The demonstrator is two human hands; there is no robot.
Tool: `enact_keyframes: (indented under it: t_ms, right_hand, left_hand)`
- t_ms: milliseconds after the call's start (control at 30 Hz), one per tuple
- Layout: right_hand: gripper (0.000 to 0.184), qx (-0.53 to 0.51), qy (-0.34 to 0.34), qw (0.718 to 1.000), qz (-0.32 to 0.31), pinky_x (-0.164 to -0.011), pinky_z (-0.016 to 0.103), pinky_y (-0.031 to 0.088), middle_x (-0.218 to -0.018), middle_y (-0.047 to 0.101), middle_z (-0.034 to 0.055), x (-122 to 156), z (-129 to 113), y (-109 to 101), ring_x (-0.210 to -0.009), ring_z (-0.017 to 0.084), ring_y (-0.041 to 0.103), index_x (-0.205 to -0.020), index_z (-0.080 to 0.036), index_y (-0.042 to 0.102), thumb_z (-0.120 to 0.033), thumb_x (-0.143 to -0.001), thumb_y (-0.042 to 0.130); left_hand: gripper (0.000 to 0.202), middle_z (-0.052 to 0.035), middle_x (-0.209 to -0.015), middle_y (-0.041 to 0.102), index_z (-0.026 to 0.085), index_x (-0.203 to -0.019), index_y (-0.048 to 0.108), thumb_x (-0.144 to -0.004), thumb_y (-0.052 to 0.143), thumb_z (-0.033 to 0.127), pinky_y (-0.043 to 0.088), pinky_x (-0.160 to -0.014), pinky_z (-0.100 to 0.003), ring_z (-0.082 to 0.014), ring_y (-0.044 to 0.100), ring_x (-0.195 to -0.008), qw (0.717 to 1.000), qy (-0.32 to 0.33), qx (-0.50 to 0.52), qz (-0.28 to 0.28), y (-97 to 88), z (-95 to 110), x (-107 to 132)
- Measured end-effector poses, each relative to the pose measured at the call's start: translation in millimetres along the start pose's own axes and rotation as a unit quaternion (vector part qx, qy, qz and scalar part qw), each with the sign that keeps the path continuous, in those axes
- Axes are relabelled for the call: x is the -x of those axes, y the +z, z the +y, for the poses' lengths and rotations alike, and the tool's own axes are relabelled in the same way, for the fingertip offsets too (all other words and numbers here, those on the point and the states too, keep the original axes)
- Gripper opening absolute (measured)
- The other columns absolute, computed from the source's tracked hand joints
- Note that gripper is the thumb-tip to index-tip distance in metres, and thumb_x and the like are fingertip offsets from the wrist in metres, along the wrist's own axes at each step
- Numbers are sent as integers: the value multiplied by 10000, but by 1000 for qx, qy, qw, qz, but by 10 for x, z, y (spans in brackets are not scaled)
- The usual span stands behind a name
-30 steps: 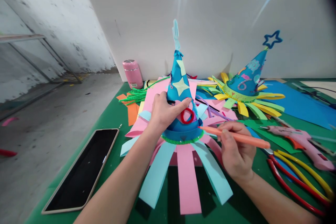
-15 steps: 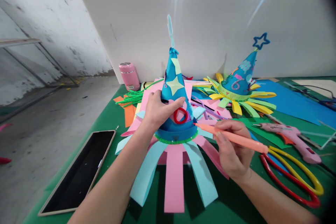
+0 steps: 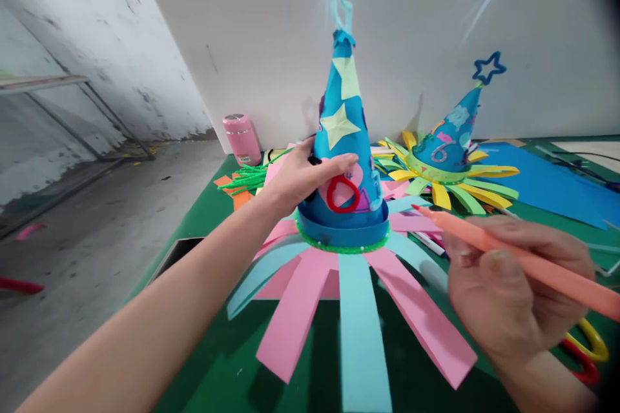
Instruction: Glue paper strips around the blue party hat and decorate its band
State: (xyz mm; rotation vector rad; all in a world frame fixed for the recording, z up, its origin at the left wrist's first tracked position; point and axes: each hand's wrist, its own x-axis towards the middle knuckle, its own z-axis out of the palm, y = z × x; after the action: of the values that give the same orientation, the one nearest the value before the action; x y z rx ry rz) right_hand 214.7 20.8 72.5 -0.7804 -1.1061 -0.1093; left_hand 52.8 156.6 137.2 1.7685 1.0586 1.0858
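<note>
My left hand [image 3: 303, 175] grips the left side of a blue cone party hat [image 3: 345, 142], which has pale green stars, a red pipe-cleaner loop and a light blue twist at its tip. Pink and light blue paper strips [image 3: 361, 300] fan out from its brim, and the hat looks raised off the table. My right hand [image 3: 508, 290] is closed around an orange pen-like tool [image 3: 513, 255], whose tip points toward the hat's right side without touching it.
A second blue cone hat [image 3: 453, 142] with yellow and green strips stands at the back right. A pink flask [image 3: 241, 139], green pipe cleaners [image 3: 245, 177], coloured paper sheets, scissors handles [image 3: 588, 355] and a tablet corner [image 3: 177, 251] lie on the green mat. A white board closes off the back.
My left hand has lifted the hat up and nearer to the camera. My right hand with the orange tool has drawn back to the right, away from the brim.
</note>
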Motion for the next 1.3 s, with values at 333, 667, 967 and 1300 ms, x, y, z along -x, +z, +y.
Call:
enact_keyframes:
  t_ms: [333, 667, 967, 1300]
  right_hand:
    - [252, -4, 56, 980, -191, -610, 334, 523, -799, 608, 28, 266, 19, -97, -684, 165, 591, -995, -229, 612, -107, -775, 598]
    - [203, -10, 137, 976, -168, -534, 247, 510, -845, 621, 34, 356, 99, -43, -712, 144, 589, -944, -222, 627, -94, -791, 588]
    - [79, -42, 211, 958, -189, -531, 220, 474, -789, 570, 11, 424, 124, -3, -648, 109, 556, -888, -229, 628, -193, -824, 598]
    - [106, -95, 329, 920, -192, -484, 217, 358, -628, 480, -36, 476, 187, 16, -519, 78, 398, -798, -204, 593, -285, -857, 560]
  left_hand:
    - [414, -47, -991, 668, 219, -1023, 599, -662, 697, 397, 509, -816, -361, -226, 637, -916, 980, -23, 100, -171, -14, -348, -7]
    - [521, -102, -1104, 504, 177, -1029, 548, -650, 660, 517, 478, -793, -371, -238, 541, -956, 984, -10, -117, -133, -16, -446, 9]
    - [502, -91, -1013, 417, 140, -1041, 503, -632, 632, 400, 458, -803, -380, -249, 484, -980, 981, -7, -193, 9, 147, -361, 281]
    - [612, -58, -928, 378, 173, -1043, 522, -596, 677, 561, 400, -917, -439, -286, 416, -1057, 966, 38, -241, 88, 372, -427, 563]
